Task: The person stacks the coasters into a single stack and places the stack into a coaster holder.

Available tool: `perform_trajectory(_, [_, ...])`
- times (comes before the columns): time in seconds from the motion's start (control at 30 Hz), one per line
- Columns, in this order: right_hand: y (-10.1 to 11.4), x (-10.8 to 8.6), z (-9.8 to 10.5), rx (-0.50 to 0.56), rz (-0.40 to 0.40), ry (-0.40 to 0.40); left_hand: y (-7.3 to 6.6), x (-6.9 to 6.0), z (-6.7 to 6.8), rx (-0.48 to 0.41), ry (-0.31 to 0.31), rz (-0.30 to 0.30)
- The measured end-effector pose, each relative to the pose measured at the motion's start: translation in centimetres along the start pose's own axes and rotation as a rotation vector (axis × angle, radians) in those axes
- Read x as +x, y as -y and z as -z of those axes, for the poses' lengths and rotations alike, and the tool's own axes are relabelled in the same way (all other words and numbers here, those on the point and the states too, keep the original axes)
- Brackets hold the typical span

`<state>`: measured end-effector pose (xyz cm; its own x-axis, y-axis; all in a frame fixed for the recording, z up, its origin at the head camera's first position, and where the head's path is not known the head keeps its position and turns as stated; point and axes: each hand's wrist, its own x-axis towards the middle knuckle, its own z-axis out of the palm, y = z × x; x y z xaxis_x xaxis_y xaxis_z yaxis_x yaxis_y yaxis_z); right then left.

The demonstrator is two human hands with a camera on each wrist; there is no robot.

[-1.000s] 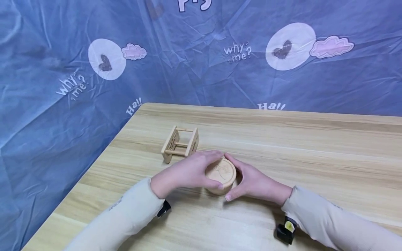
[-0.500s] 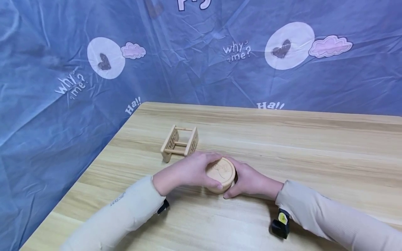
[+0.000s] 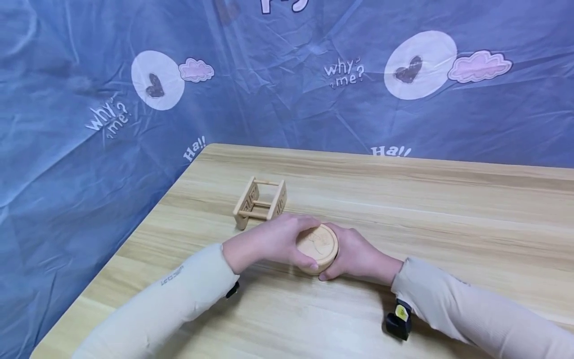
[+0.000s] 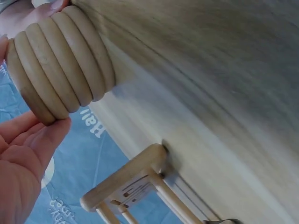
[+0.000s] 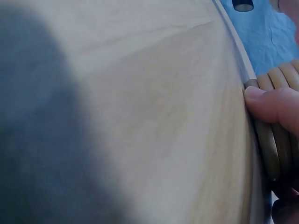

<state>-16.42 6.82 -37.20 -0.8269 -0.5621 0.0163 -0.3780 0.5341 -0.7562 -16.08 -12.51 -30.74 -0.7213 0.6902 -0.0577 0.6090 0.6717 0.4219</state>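
A stack of several round wooden coasters (image 3: 317,247) stands on the table, its top disc engraved with a line drawing. From the left, my left hand (image 3: 280,241) grips the upper rim between thumb and fingers; in the left wrist view its fingers (image 4: 51,140) lie on the topmost coaster. On the right side, my right hand (image 3: 358,252) curls round the lower part of the stack. The right wrist view shows its thumb (image 5: 275,105) pressed against the coasters (image 5: 268,144) near the tabletop. Behind my left hand sits a wooden coaster rack (image 3: 260,202) with fretwork sides and round rods.
The wood-grain table (image 3: 426,209) stretches off to the right, with its left edge running diagonally. A blue printed cloth (image 3: 278,89) hangs behind and to the left. A black wrist camera (image 3: 398,321) sits under the right sleeve.
My right hand has moved in from the right, and its thumb and fingers have closed round the stack. The left hand keeps its grip. The rack stays put; the head view shifts slightly.
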Motion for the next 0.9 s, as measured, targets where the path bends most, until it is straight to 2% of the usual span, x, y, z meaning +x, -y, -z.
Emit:
perform_trajectory(0.27, [0.4, -0.2, 0.1, -0.048, 0.036, -0.026, 0.0, -0.4, -0.2, -0.003, -0.016, 0.019])
perform_trajectory(0.57, [1.3, -0.3, 0.8, -0.098, 0.069, -0.027, 0.3, -1.4, -0.5, -0.015, -0.104, -0.002])
perform_trajectory(0.7, [1.3, -0.4, 1.1, -0.094, 0.113, -0.027, 0.6, -1.6, -0.7, -0.026, -0.141, -0.017])
perform_trajectory(0.9, [1.0, -0.6, 1.5, -0.043, 0.133, -0.049, 1.2, -1.8, -1.2, -0.078, -0.184, -0.014])
